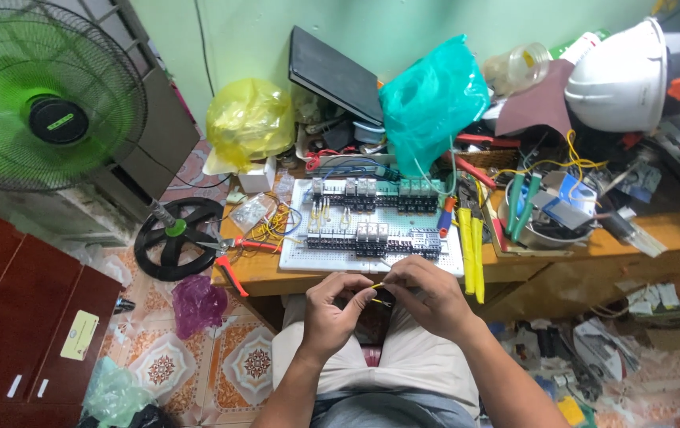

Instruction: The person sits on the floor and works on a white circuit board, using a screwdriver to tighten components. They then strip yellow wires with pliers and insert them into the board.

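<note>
Yellow wire (pixel 377 286) is pinched between both hands over the lap, below the board (pixel 371 226): left hand (pixel 330 313) and right hand (pixel 429 295) fingers clamped on it, likely prepping its end; seating it needs steady aim.

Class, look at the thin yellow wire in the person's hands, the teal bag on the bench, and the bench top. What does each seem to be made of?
Yellow wire: probably plastic-sheathed; smooth, bright, bends between both hands.
Teal bag: thin plastic film; glossy, crumpled, slightly see-through.
Bench top: looks like varnished wood; warm brown with a slight sheen.
</note>
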